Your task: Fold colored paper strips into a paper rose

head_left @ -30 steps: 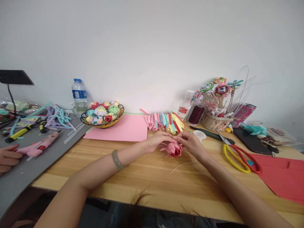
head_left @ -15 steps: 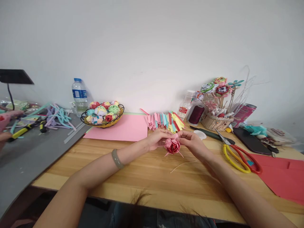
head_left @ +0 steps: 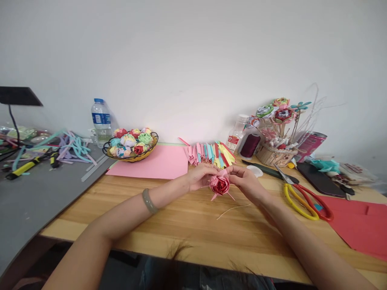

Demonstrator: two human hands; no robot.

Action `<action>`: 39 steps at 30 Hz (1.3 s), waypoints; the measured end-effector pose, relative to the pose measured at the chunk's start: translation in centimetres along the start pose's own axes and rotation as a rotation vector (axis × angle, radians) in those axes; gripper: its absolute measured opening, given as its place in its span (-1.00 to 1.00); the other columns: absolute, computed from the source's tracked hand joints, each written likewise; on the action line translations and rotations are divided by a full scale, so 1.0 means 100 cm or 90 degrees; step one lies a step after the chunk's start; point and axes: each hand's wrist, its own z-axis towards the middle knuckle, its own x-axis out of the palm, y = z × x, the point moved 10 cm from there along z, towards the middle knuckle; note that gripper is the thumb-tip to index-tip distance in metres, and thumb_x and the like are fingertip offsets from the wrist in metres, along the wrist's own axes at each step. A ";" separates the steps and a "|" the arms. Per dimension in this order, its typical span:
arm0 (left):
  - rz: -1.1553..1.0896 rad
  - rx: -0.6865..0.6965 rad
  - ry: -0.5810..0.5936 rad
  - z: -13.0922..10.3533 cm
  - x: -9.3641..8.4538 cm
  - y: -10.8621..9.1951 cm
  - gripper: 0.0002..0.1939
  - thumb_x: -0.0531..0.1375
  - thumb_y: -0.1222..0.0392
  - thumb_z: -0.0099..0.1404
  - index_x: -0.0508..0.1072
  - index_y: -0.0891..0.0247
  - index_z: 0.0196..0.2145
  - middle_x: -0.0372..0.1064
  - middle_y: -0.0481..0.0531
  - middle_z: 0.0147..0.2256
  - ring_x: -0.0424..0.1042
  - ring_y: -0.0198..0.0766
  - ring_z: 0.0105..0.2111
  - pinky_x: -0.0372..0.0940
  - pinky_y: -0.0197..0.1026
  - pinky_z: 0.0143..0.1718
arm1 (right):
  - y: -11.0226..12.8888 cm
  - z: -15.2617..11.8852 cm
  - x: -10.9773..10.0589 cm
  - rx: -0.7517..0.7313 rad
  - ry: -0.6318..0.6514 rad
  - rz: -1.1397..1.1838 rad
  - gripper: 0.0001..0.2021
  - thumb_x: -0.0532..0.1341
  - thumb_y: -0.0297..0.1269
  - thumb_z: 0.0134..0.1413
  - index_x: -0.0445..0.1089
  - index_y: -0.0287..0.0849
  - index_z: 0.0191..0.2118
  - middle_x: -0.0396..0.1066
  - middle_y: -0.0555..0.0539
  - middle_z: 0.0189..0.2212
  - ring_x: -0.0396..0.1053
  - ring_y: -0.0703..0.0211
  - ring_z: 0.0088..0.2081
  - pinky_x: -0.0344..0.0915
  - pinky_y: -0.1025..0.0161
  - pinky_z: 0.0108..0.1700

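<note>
A folded paper flower [head_left: 219, 185], pink outside with a dark red centre, is held just above the wooden table [head_left: 169, 225]. My left hand [head_left: 202, 177] pinches its upper left side, and my right hand [head_left: 242, 179] pinches a pink petal at its upper right. Both hands are closed on the flower. Two pink points stick out below it. A short piece of pale string [head_left: 232, 210] lies on the wood under the flower. Behind my hands sits a row of folded paper pieces [head_left: 208, 155] in pink, blue and yellow.
Scissors [head_left: 302, 197] lie to the right by red paper [head_left: 363, 225]. A basket of paper flowers [head_left: 130, 147] stands on pink paper [head_left: 163, 165] at left. Thread spool [head_left: 250, 146], glass bottle [head_left: 236, 135] and flower pot [head_left: 276, 155] line the wall. A box cutter [head_left: 27, 167] lies on the grey table.
The flower is turned slightly in my fingers, and its lower points sit a little differently. Another person's hand and a pink object have left the view at far left.
</note>
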 end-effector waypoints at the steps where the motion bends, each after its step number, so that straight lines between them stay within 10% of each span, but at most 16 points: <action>1: 0.007 -0.001 0.009 0.000 0.001 0.000 -0.80 0.30 0.26 -0.15 0.38 0.39 -0.53 0.26 -0.10 -0.62 0.18 -0.49 -0.63 0.05 -0.34 -0.54 | 0.000 0.000 0.000 0.001 0.000 0.005 -0.80 0.26 -0.19 -0.19 0.37 -0.21 -0.43 0.39 0.03 -0.49 0.30 0.30 -0.46 0.24 0.28 -0.29; 21: 0.050 -0.013 -0.062 0.001 -0.012 0.004 -0.89 0.26 0.40 -0.16 0.39 0.37 -0.58 0.27 -0.10 -0.68 0.21 -0.49 -0.69 0.12 -0.37 -0.62 | -0.006 0.001 0.007 0.028 0.016 0.001 -0.76 0.31 -0.18 -0.23 0.34 -0.22 -0.44 0.39 0.03 -0.50 0.32 0.30 -0.46 0.24 0.29 -0.32; 31: 0.109 0.017 -0.177 -0.008 -0.020 -0.004 -0.93 0.20 0.44 -0.08 0.42 0.37 -0.54 0.29 -0.09 -0.63 0.22 -0.48 -0.64 0.16 -0.34 -0.56 | 0.015 -0.005 0.005 -0.130 -0.057 -0.265 -0.84 0.17 -0.20 -0.06 0.32 -0.20 -0.44 0.38 -0.01 -0.54 0.25 0.29 -0.54 0.18 0.33 -0.51; 39: -0.050 -0.017 0.082 -0.002 0.013 0.004 -0.75 0.25 0.11 0.02 0.41 0.33 -0.38 0.34 -0.03 -0.46 0.33 -0.40 -0.46 0.24 -0.29 -0.37 | 0.071 -0.040 -0.005 -0.433 -0.260 -0.498 -0.92 0.12 -0.43 -0.04 0.24 -0.14 -0.49 0.27 0.05 -0.63 0.22 0.31 -0.57 0.16 0.34 -0.50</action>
